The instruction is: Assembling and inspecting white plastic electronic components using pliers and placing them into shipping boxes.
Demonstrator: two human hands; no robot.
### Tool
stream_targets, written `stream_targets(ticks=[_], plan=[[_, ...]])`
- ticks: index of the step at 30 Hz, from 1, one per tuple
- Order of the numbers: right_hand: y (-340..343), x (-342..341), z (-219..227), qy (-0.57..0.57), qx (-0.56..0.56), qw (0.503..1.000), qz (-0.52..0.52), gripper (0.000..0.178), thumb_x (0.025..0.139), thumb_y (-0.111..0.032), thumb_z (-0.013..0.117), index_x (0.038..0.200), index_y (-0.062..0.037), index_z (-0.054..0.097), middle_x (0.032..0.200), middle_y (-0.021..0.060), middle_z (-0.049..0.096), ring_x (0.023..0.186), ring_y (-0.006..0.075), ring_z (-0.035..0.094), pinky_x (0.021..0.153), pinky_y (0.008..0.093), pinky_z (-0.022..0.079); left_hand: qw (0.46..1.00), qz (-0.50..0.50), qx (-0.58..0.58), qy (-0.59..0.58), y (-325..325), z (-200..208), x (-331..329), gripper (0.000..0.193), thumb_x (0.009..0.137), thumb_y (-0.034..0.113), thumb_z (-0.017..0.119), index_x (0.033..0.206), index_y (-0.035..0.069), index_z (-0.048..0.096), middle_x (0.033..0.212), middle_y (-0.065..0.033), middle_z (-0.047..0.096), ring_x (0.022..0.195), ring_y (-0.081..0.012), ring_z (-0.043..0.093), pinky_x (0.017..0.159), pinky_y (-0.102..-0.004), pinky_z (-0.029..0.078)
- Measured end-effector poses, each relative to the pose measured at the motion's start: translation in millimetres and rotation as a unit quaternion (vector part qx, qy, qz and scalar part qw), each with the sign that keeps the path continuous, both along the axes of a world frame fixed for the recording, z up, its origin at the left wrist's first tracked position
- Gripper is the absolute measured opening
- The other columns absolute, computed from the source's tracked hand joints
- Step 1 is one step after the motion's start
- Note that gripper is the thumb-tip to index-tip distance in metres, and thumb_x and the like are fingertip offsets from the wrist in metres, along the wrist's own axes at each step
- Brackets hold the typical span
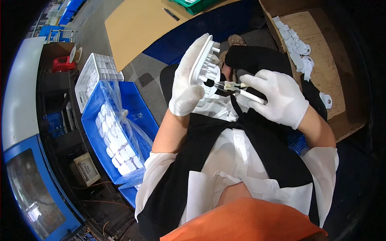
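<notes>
My left hand [188,76], in a white glove, is closed around a white molded plastic part [206,66]. Several short pegs stick out from the part's right-hand side, and a round ring sits at its lower end. In my gloved right hand [277,94] is a pair of cutting pliers [230,86] with pale handles. The jaws point left and reach the lower end of the plastic part; whether they touch it I cannot tell. Both hands are above my lap, where some white material [217,110] lies under the part.
To the left, a blue bin [142,102] lined with clear plastic holds many white pieces, beside a white crate [108,64]. A cardboard box [354,92] with white plastic parts [295,44] stands at right. Ahead is a tan tabletop [136,28] with a pen-like tool [171,14] and green tray [193,6].
</notes>
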State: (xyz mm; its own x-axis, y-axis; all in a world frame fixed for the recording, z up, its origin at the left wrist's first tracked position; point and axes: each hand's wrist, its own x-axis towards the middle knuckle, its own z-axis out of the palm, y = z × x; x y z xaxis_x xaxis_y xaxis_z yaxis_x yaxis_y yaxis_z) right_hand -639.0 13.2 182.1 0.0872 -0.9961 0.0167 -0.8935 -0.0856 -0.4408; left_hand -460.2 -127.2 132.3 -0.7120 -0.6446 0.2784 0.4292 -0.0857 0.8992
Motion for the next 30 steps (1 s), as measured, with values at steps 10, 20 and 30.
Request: stream_targets(ticks=[10,20,30], plan=[[-2,8,5,0.061,0.069,0.996,-0.006,0.031,0.079,-0.028,0.064,0.103,-0.0103,0.061,0.078,0.0109,0.057,0.072,0.0287,0.06,0.063,0.0377,0.048,0.975,0.047,-0.16,-0.145,7,4,-1,0.117,0.056,0.079,0.061,0.134,-0.005,0.037,0.126,-0.0153,0.053,0.107,-0.0195,0.055,0.092,-0.0302,0.043],[-15,5,3,0.071,0.188,0.979,0.021,0.027,0.081,-0.02,0.057,0.105,-0.0086,0.061,0.086,0.0141,0.062,0.08,0.0298,0.063,0.071,0.0382,0.051,0.978,-0.012,-0.131,-0.162,3,-6,-4,0.104,0.062,0.066,0.069,0.132,-0.006,0.04,0.126,-0.013,0.05,0.11,-0.0171,0.05,0.091,-0.0282,0.039],[-21,-2,-14,0.062,0.198,0.978,0.039,0.022,0.079,-0.019,0.058,0.097,-0.0074,0.063,0.08,0.0142,0.063,0.076,0.0319,0.063,0.068,0.0402,0.051,0.983,-0.048,-0.06,-0.164,-1,-17,-11,0.079,0.062,0.031,0.069,0.13,-0.001,0.045,0.12,-0.0119,0.048,0.113,-0.0224,0.047,0.098,-0.0314,0.034]])
